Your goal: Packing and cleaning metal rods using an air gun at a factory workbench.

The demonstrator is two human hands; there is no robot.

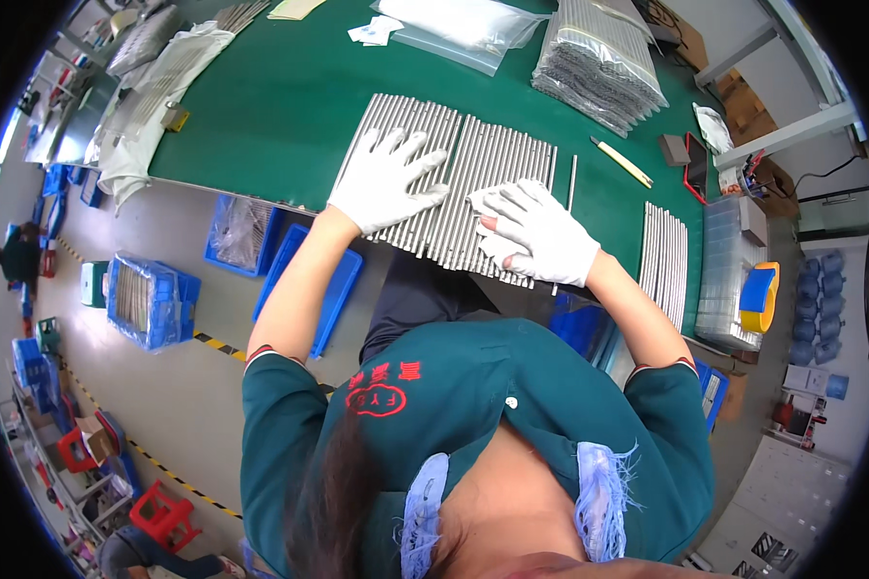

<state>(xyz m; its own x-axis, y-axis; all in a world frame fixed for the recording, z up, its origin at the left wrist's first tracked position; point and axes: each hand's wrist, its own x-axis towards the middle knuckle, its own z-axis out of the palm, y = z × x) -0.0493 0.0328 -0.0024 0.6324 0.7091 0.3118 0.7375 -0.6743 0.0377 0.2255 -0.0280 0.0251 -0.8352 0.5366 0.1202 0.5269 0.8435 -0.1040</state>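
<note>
A row of thin metal rods (502, 152) lies side by side at the near edge of the green table, with a narrow gap splitting it into two groups. My left hand (384, 181), in a white glove, rests with fingers spread over the left group. On the near part of the right group lies my right hand (543, 234), also gloved, fingers stretched toward the left; bare skin shows at two of its fingers. Neither hand is lifting a rod. One single rod (574, 179) lies slightly apart, right of the row, its near end beside my right hand.
Further right are another batch of rods (663, 253), a yellow cutter knife (623, 162) and clear plastic boxes (729, 261) with a tape roll (759, 297). Bagged rods (599, 68) and a plastic bag (463, 29) lie at the back. Blue bins (244, 234) stand below the left edge.
</note>
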